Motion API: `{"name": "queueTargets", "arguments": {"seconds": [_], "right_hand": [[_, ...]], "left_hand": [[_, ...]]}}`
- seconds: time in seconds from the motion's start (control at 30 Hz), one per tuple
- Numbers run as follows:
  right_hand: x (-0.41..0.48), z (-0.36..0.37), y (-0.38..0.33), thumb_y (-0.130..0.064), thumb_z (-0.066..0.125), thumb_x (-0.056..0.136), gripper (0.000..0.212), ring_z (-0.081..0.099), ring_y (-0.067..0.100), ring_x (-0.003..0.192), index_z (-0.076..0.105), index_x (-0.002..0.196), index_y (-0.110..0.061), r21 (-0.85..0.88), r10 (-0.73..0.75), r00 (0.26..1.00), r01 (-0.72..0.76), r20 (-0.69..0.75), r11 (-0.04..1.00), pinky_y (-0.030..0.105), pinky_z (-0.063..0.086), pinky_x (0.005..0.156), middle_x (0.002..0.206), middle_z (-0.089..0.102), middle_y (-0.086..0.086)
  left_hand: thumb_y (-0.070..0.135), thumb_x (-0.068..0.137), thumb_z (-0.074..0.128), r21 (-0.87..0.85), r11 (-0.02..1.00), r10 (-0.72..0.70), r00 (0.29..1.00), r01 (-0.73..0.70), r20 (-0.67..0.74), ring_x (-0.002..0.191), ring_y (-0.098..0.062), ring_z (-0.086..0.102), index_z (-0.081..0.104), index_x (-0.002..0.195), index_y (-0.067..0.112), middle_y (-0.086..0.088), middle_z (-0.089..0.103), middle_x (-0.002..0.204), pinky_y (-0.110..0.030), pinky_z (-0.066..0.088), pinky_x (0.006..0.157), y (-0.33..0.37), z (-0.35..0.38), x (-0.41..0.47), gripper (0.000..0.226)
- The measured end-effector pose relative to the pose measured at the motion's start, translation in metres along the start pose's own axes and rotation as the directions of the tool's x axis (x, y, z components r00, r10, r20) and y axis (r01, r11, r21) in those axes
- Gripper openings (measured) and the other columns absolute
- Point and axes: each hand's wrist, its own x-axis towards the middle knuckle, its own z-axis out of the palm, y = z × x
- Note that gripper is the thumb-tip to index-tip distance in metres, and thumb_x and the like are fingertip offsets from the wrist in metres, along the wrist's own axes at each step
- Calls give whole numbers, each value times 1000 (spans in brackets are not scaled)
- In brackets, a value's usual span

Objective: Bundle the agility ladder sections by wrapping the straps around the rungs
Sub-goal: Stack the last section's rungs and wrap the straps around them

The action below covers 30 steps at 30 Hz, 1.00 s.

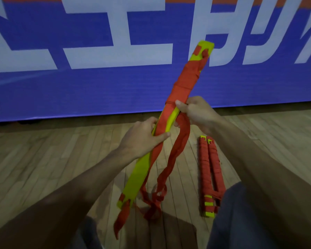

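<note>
Red strap (180, 146) gripped by both hands around yellow rungs (135, 178).

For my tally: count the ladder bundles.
3: half-wrapped bundle in left hand and right hand; left wrapped bundle and right wrapped bundle, side by side on floor. More possibly hidden.

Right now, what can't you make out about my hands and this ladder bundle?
Head view only:
- Right hand fingertips: hidden behind the rungs and strap.
- Left hand fingers: mostly behind the rungs.
- Strap's loose end: tangled in shadow near the floor.
- Rung count: stack seen flat-on.
- Banner lettering: cut off by the top edge.
</note>
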Motion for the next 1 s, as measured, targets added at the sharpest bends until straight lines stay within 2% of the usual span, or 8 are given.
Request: {"name": "queueTargets", "arguments": {"seconds": [0.07, 0.17, 0.27, 0.37, 0.5, 0.7, 0.87, 1.0], "right_hand": [[3, 0, 1, -19, 48, 102, 31, 60, 12, 47, 64, 80, -4, 21, -58, 998, 59, -36, 998, 24, 48, 48, 63, 65, 8], [5, -4, 3, -17, 46, 103, 34, 57, 7, 44, 62, 75, -7, 56, -111, 990, 116, -82, 992, 20, 46, 48, 54, 64, -2], [6, -8, 3, -23, 44, 104, 35, 54, 13, 48, 61, 78, -5, 150, -151, 987, 157, -51, 976, 29, 48, 58, 60, 62, 5], [5, -10, 2, -30, 42, 103, 35, 48, 18, 52, 59, 85, -5, 259, -214, 977, 206, 1, 944, 35, 39, 63, 62, 56, 8], [-2, -10, -8, -29, 37, 104, 34, 45, 17, 52, 56, 87, -6, 353, -254, 965, 217, 62, 910, 35, 36, 63, 56, 57, -2], [-6, -11, -8, -32, 47, 101, 35, 46, 16, 52, 61, 82, -6, 238, -299, 951, 274, 77, 932, 31, 38, 58, 59, 55, 2], [-2, -13, -8, -45, 52, 96, 54, 43, 19, 37, 67, 78, 3, 69, -213, 970, 222, -117, 973, 26, 38, 43, 54, 61, 8], [1, -12, -7, -42, 51, 99, 54, 50, 21, 37, 65, 64, -4, -8, -152, 969, 154, -197, 988, 25, 44, 45, 58, 67, 13]], "left_hand": [[49, 85, 67, -45, 998, 46, 999, -45, 8, 73, -5, 59, 62, 113, 24, 10, 64, 85, -32, 53, 71, -1, 0, 3, 38], [41, 93, 60, -365, 931, 10, 996, 23, 90, 77, -9, 64, 67, 108, 26, 8, 68, 92, -34, 55, 78, 0, -2, 6, 23], [38, 99, 47, -706, 656, -49, 948, 267, 314, 93, -21, 68, 68, 110, 20, -5, 72, 102, -40, 53, 87, 0, -9, 7, 31], [47, 96, 38, -783, 425, 139, 822, 454, 552, 106, -37, 64, 59, 128, 9, -21, 65, 119, -51, 48, 95, -3, -19, 5, 54], [42, 95, 38, -806, 316, 327, 740, 501, 588, 94, -34, 66, 60, 129, 7, -19, 66, 111, -48, 53, 87, -5, -25, 2, 54], [33, 89, 60, -821, 371, 356, 751, 433, 557, 88, -32, 63, 54, 128, 3, -17, 62, 102, -47, 49, 83, -8, -23, 1, 50], [32, 90, 51, -837, 415, 232, 848, 356, 476, 78, -25, 64, 60, 119, 6, -11, 64, 93, -41, 54, 72, -1, -20, 3, 40], [38, 86, 60, -786, 520, 128, 879, 334, 459, 83, -26, 67, 63, 116, 8, -13, 66, 99, -50, 55, 82, 1, -19, 5, 42]]}}
